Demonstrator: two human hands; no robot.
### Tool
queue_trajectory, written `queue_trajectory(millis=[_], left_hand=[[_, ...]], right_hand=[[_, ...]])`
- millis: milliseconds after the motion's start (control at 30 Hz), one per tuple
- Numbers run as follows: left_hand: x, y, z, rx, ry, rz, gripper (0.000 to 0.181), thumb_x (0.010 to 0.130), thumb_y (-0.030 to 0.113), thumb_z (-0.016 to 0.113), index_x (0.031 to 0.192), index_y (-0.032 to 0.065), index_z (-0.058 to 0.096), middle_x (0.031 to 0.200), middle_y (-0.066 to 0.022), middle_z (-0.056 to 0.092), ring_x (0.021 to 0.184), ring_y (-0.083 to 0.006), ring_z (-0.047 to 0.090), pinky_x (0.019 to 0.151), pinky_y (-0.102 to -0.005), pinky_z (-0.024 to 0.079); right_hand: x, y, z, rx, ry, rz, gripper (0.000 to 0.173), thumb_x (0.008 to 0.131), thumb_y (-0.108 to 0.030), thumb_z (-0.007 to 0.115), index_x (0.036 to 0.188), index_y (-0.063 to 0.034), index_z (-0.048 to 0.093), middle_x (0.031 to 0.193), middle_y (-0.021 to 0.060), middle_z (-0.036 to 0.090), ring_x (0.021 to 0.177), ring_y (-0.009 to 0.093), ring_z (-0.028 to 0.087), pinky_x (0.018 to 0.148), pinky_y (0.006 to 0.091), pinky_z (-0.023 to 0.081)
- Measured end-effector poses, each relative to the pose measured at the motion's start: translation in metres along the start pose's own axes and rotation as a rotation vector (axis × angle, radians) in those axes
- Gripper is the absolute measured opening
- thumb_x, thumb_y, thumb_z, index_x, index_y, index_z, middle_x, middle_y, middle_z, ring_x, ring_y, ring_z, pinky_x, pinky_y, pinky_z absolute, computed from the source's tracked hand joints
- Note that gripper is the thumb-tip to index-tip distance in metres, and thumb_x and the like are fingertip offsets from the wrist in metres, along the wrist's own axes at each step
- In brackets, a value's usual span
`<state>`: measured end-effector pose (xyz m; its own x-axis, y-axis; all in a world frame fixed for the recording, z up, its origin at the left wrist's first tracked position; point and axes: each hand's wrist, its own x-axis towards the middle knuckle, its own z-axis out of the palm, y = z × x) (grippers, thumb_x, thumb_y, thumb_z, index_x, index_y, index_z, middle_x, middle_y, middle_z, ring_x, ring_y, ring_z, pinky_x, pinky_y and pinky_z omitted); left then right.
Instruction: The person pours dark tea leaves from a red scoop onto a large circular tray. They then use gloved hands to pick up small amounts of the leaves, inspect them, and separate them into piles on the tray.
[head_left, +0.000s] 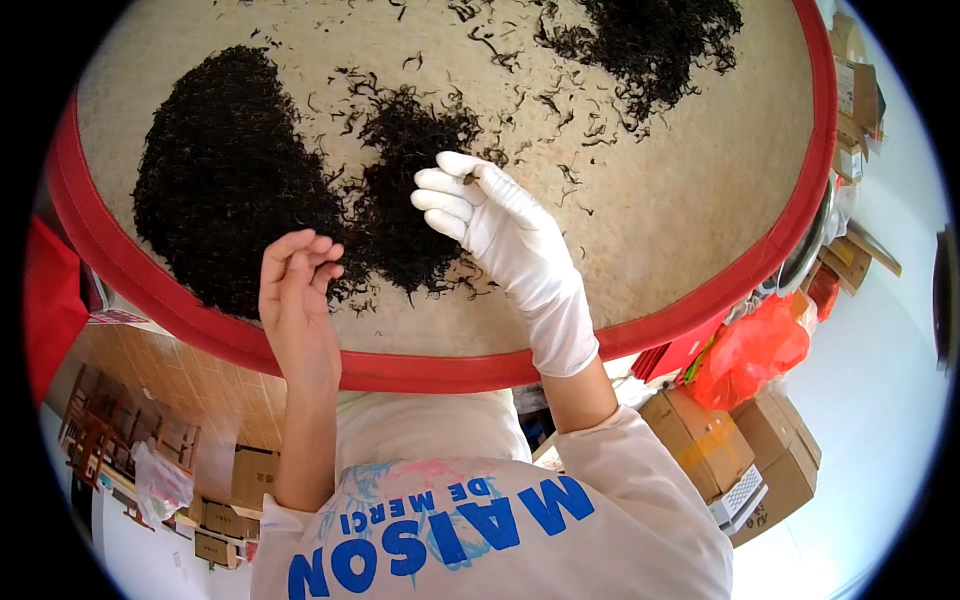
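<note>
My bare left hand (300, 300) hovers at the right edge of a large mound of dark, twisted dried leaves (225, 180), which look like loose black tea. Its fingers curl loosely, and I see nothing in them. On my right hand (487, 214) is a white glove. Thumb and forefinger come together around a small dark bit (472, 178), apparently a piece of leaf. Below that hand lies a smaller leaf pile (409, 187), partly covered by the fingers. Both piles rest on a round, pale woven tray (675, 225) with a red cloth rim.
Another leaf heap (652, 52) lies at the tray's far right, with loose leaves (559, 112) scattered between. Cardboard boxes (697, 442) and a red plastic bag (757, 352) stand at the right, outside the rim. Wooden chairs (112, 427) are at the lower left.
</note>
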<state>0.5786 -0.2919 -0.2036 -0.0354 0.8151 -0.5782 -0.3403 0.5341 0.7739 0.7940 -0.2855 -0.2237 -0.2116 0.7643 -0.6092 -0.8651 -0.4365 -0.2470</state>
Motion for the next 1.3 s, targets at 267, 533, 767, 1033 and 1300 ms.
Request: queue_trajectory(millis=[267, 533, 767, 1033, 1300], left_hand=[[0.014, -0.019, 0.033, -0.097, -0.057, -0.091, 0.030, 0.099, 0.015, 0.041, 0.122, -0.0013, 0.049, 0.117, -0.0117, 0.057, 0.111, -0.0205, 0.054, 0.098, -0.0333, 0.041], [0.020, -0.026, 0.038, -0.385, -0.179, -0.423, 0.043, 0.099, 0.023, 0.030, 0.132, -0.0014, 0.043, 0.127, -0.0153, 0.053, 0.118, -0.0232, 0.051, 0.103, -0.0352, 0.040], [0.032, -0.019, 0.021, -0.473, -0.151, -0.445, 0.041, 0.101, 0.023, 0.033, 0.131, -0.0019, 0.044, 0.126, -0.0145, 0.053, 0.116, -0.0204, 0.051, 0.101, -0.0334, 0.040], [0.042, 0.000, 0.012, -0.378, -0.183, -0.359, 0.043, 0.099, 0.012, 0.034, 0.138, -0.0039, 0.034, 0.139, -0.0174, 0.042, 0.129, -0.0242, 0.042, 0.110, -0.0338, 0.033], [0.042, 0.000, -0.004, -0.281, -0.175, -0.343, 0.042, 0.098, 0.006, 0.037, 0.139, -0.0025, 0.035, 0.140, -0.0189, 0.042, 0.130, -0.0247, 0.042, 0.110, -0.0357, 0.033]], right_hand=[[-0.012, -0.003, 0.013, -0.131, 0.086, 0.005, 0.041, 0.098, -0.023, 0.048, 0.127, 0.0053, 0.049, 0.118, 0.0202, 0.060, 0.104, 0.025, 0.062, 0.090, 0.0347, 0.050], [-0.025, 0.041, 0.038, -0.915, 0.118, -0.150, 0.027, 0.091, -0.007, 0.056, 0.118, -0.0079, 0.063, 0.092, 0.0078, 0.069, 0.080, 0.012, 0.066, 0.070, 0.0267, 0.052], [0.003, 0.047, 0.045, -1.296, 0.226, -0.437, 0.030, 0.081, -0.013, 0.068, 0.111, -0.0103, 0.066, 0.084, 0.0134, 0.067, 0.071, 0.028, 0.065, 0.062, 0.0320, 0.051], [0.066, 0.015, 0.021, -2.301, 0.140, -0.961, 0.022, 0.073, -0.004, 0.068, 0.093, -0.0136, 0.067, 0.092, 0.0059, 0.057, 0.084, 0.027, 0.054, 0.071, 0.0374, 0.046], [0.058, 0.013, 0.031, -1.883, 0.208, -0.891, 0.015, 0.080, -0.001, 0.063, 0.093, -0.0069, 0.064, 0.095, 0.0088, 0.062, 0.088, 0.025, 0.058, 0.074, 0.0329, 0.047]])
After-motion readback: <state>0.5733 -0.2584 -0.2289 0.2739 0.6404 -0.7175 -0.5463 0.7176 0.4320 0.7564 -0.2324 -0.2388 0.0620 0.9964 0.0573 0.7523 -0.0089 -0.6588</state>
